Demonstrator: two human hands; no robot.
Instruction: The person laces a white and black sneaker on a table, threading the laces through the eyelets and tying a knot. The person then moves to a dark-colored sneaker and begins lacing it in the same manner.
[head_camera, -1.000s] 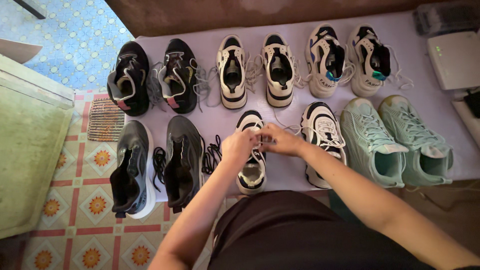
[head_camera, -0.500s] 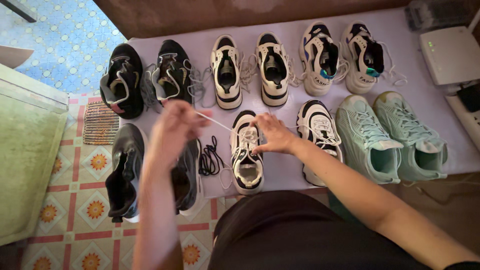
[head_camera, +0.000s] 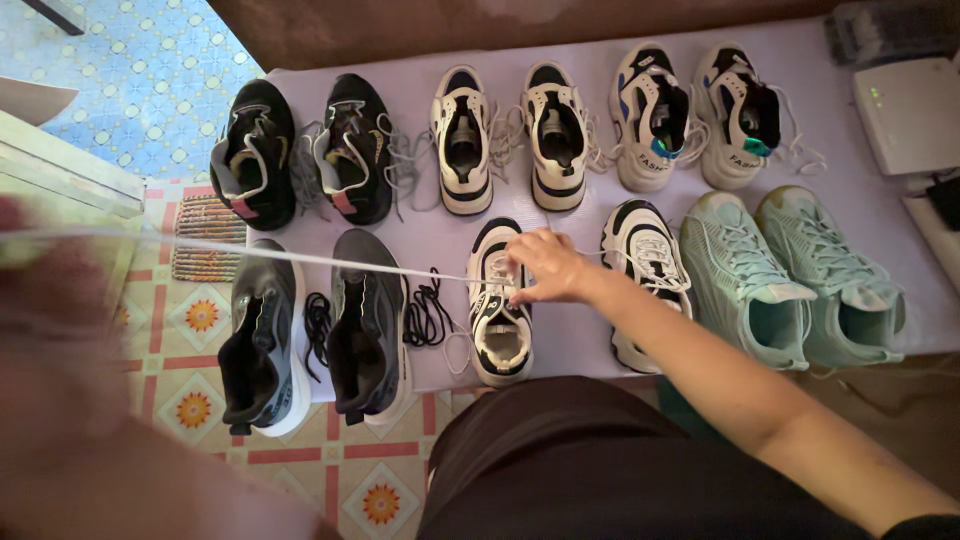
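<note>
My right hand (head_camera: 545, 266) presses down on the laces of a white and black sneaker (head_camera: 498, 305) that stands in the near row on a lilac mat (head_camera: 570, 215). A white lace (head_camera: 300, 257) runs taut from that shoe out to the left edge of the view. My left hand (head_camera: 40, 300) is a large blur close to the camera at the far left, with its fingers closed on the far end of the lace. The shoe's mate (head_camera: 645, 275) lies just right of my right hand.
Two rows of sneakers sit on the mat: black pair (head_camera: 300, 150), white pair (head_camera: 510, 135) and white-blue pair (head_camera: 695, 115) at the back, grey pair (head_camera: 315, 330) and mint pair (head_camera: 790, 275) in front. A white box (head_camera: 910, 110) is at right, patterned floor tiles at left.
My left hand has left the shoe and swung far out to the left and up toward the camera, drawing the white lace out long and tight. My right hand stayed on the shoe.
</note>
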